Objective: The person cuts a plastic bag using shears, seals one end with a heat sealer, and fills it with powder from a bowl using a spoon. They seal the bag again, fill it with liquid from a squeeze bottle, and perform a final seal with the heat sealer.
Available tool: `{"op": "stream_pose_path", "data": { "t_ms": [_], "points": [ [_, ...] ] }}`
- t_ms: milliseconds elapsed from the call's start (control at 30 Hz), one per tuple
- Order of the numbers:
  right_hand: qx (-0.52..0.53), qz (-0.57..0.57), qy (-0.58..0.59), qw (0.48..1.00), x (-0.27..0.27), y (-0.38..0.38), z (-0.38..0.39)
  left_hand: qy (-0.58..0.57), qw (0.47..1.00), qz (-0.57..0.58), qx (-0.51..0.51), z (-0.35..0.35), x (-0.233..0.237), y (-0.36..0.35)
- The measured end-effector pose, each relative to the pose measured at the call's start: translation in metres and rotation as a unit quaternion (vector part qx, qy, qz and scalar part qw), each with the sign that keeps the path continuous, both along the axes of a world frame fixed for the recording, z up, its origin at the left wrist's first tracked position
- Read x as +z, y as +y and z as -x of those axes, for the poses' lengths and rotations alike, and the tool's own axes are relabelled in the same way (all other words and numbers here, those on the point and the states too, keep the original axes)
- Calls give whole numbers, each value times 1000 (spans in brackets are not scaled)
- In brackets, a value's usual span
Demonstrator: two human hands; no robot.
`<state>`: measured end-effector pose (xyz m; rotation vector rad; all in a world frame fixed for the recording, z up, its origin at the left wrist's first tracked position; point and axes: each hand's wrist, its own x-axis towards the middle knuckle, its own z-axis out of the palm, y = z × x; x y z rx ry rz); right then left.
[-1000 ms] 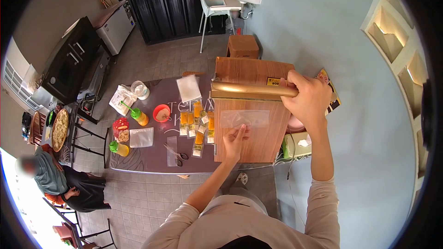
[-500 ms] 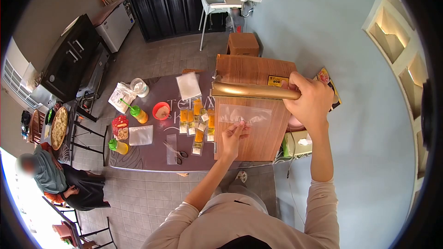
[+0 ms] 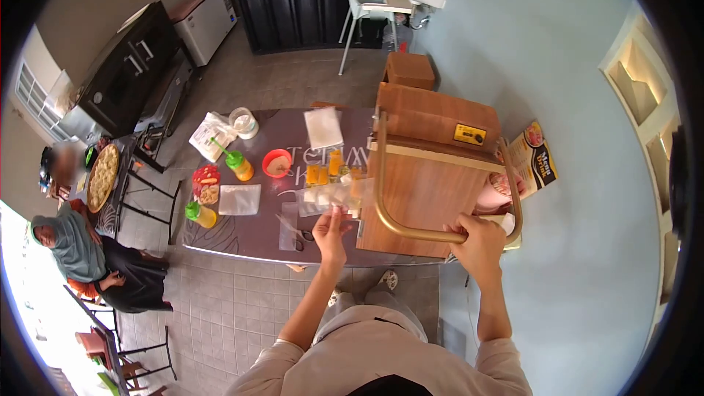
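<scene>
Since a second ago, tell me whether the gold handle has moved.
Yes. Gripped by the right hand, the gold handle has swung from across the wooden box to its near edge.

Squeeze bottles, a red bowl and scissors lie on a dark table, with a seated person nearby.
</scene>
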<state>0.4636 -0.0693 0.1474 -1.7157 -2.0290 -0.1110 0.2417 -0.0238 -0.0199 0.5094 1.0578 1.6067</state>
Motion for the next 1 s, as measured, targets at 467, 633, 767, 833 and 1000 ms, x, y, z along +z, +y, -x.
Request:
{"op": "stream_pose_path", "data": {
  "t_ms": [467, 633, 767, 833, 1000],
  "points": [
    [153, -23, 344, 926, -27, -50, 115, -79, 993, -86, -31, 95, 36, -65],
    [128, 164, 670, 713, -67, -11, 200, -87, 988, -93, -82, 107, 25, -86],
    [150, 246, 636, 716, -110, 21, 206, -71, 987, 0, -141, 118, 21, -92],
    [177, 269, 591, 739, -113, 32, 200, -95, 989, -26, -106, 126, 28, -91],
    [231, 304, 470, 795, -121, 57, 197, -32, 993, 35, -110, 156, 4, -86]
  ]
}}
